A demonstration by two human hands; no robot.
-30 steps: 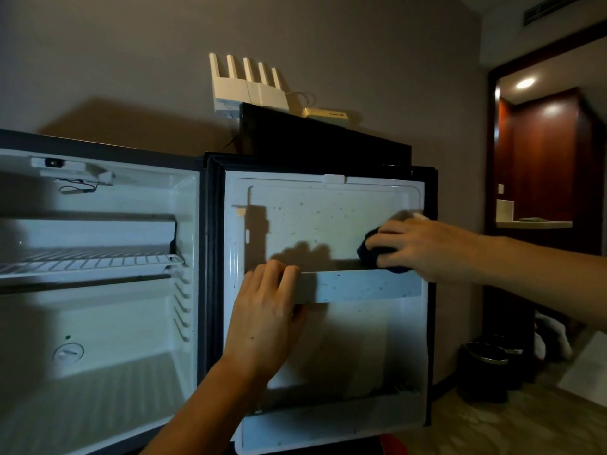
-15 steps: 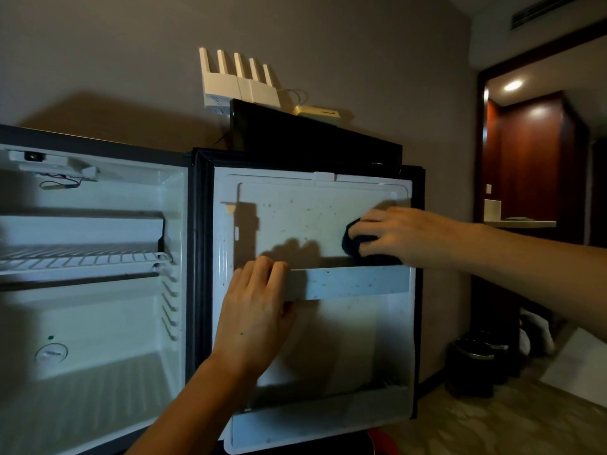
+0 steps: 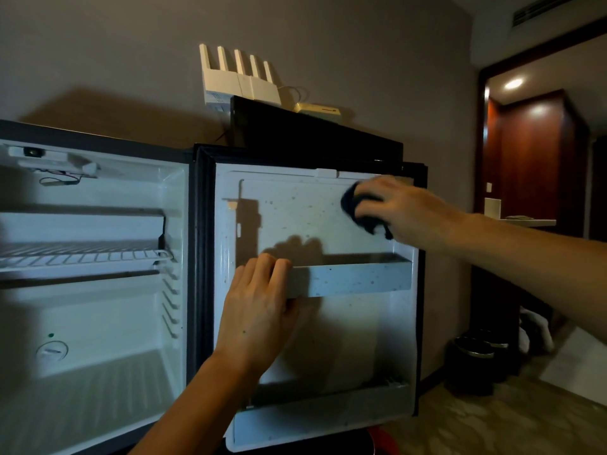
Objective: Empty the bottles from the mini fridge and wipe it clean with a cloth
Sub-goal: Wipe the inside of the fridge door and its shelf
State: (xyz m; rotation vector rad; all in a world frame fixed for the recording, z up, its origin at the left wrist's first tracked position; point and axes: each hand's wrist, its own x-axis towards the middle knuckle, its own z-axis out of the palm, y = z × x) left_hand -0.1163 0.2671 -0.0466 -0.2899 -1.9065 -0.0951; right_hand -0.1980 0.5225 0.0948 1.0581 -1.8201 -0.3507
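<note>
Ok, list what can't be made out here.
- Cloth: mostly covered by the right hand, head view.
- Door shelf, left end: hidden under the left hand.
- Fridge interior: left part cut off by the frame edge.
- Red thing below the door: cut off at the bottom edge.

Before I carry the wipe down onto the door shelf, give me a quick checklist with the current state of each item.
1. Cloth in hand: ok. The right hand grips the dark cloth against the upper door panel.
2. Door steadied: ok. The left hand holds the middle door shelf.
3. Bottles out: ok. None visible in the fridge interior or on the door shelves.
4. Panel clean: not ok. Dark specks show across it.
5. Shelf front clean: not ok, speckled too.
6. Cloth damp: cannot tell.
</note>
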